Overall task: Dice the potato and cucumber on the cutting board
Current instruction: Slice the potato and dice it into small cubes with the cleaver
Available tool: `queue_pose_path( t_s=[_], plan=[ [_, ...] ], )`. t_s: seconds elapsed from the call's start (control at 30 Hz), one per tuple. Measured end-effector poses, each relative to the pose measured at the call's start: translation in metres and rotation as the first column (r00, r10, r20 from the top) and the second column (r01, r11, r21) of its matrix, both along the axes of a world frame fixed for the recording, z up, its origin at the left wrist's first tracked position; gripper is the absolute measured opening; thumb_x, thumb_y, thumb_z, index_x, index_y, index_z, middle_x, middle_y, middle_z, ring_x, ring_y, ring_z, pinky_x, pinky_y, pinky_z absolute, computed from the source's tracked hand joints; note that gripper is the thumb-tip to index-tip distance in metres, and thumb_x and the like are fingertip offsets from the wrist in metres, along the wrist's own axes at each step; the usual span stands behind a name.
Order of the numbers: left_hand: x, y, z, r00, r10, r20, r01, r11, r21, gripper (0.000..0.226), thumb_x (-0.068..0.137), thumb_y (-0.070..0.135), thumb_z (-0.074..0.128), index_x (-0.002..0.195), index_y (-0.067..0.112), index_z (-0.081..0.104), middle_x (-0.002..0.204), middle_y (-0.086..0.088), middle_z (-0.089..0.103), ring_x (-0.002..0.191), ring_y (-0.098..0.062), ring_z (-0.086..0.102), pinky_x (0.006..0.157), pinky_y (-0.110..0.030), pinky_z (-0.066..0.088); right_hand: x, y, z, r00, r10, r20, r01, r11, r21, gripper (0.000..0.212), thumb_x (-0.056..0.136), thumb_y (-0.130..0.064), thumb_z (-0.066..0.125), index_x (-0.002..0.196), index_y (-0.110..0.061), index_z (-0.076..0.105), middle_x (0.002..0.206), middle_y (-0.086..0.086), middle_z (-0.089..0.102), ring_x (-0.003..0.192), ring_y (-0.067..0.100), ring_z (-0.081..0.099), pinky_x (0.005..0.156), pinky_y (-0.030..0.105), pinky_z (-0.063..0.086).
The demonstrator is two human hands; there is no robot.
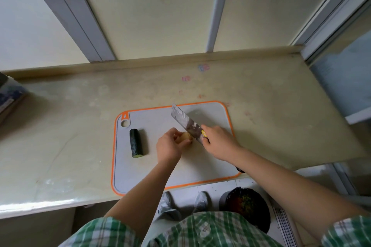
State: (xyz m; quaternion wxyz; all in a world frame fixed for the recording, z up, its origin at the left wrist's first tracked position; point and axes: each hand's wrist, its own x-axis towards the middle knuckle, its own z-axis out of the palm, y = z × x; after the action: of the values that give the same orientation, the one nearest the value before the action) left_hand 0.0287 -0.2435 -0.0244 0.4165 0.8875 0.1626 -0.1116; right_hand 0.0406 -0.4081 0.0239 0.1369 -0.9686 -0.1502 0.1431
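A grey cutting board with an orange rim lies on the counter. Near its middle my left hand curls its fingers around a small tan potato and holds it down. My right hand grips the handle of a steel cleaver, whose blade slants up to the left and meets the potato's right side. A dark green cucumber piece lies on the left part of the board, apart from both hands.
The beige counter runs wide on both sides of the board, its front edge near my body. A dark bin stands on the floor below. A dark object sits at the counter's far left edge.
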Motion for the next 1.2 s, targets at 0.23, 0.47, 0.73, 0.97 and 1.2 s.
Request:
queue_pose_path(
  t_s=[0.23, 0.47, 0.73, 0.97, 1.2],
  plan=[
    [0.002, -0.002, 0.005, 1.0, 0.0, -0.016, 0.001, 1.0, 0.01, 0.026, 0.072, 0.032, 0.082, 0.086, 0.02, 0.065, 0.082, 0.007, 0.065, 0.081, -0.018, 0.063, 0.067, -0.026, 0.041, -0.006, -0.002, 0.012, 0.998, 0.009, -0.061, -0.011, 0.999, -0.041, 0.018, 0.091, -0.016, 0.044, 0.106, -0.008, 0.049, 0.099, 0.021, 0.062, 0.092, 0.041, 0.058, 0.064, 0.037, 0.035],
    [0.003, -0.004, 0.005, 1.0, -0.002, -0.009, 0.002, 0.999, 0.033, 0.027, 0.07, 0.033, 0.083, 0.088, 0.019, 0.069, 0.086, 0.001, 0.071, 0.083, -0.021, 0.065, 0.071, -0.029, 0.047, -0.011, -0.004, 0.02, 0.992, 0.029, -0.123, -0.04, 0.995, -0.087, 0.004, 0.092, -0.016, 0.044, 0.094, -0.013, 0.043, 0.099, 0.022, 0.061, 0.092, 0.041, 0.059, 0.064, 0.035, 0.033],
    [0.004, -0.003, 0.008, 1.0, -0.019, -0.005, 0.019, 0.999, 0.043, 0.025, 0.071, 0.035, 0.081, 0.085, 0.017, 0.069, 0.085, 0.0, 0.071, 0.081, -0.023, 0.064, 0.067, -0.03, 0.044, -0.004, 0.009, -0.012, 0.993, -0.023, -0.116, 0.016, 0.998, -0.054, 0.013, 0.093, -0.016, 0.045, 0.103, -0.007, 0.048, 0.1, 0.02, 0.062, 0.093, 0.04, 0.059, 0.064, 0.035, 0.034],
    [0.006, -0.003, 0.009, 0.999, -0.025, -0.02, 0.026, 0.999, 0.03, 0.022, 0.072, 0.035, 0.079, 0.085, 0.02, 0.07, 0.083, 0.002, 0.071, 0.079, -0.02, 0.064, 0.066, -0.029, 0.045, -0.001, 0.015, -0.036, 0.994, -0.035, -0.103, 0.034, 0.999, -0.01, 0.011, 0.094, -0.012, 0.042, 0.102, -0.007, 0.046, 0.096, 0.019, 0.062, 0.089, 0.04, 0.06, 0.062, 0.037, 0.037],
    [0.006, -0.001, 0.008, 0.999, -0.034, -0.018, 0.034, 0.999, 0.03, 0.027, 0.071, 0.038, 0.081, 0.087, 0.019, 0.07, 0.087, 0.005, 0.072, 0.082, -0.017, 0.064, 0.066, -0.026, 0.041, -0.003, 0.006, -0.034, 0.996, -0.071, -0.044, 0.075, 0.993, 0.094, 0.015, 0.094, -0.016, 0.047, 0.104, -0.005, 0.05, 0.098, 0.021, 0.064, 0.09, 0.041, 0.06, 0.062, 0.036, 0.034]
  ],
)
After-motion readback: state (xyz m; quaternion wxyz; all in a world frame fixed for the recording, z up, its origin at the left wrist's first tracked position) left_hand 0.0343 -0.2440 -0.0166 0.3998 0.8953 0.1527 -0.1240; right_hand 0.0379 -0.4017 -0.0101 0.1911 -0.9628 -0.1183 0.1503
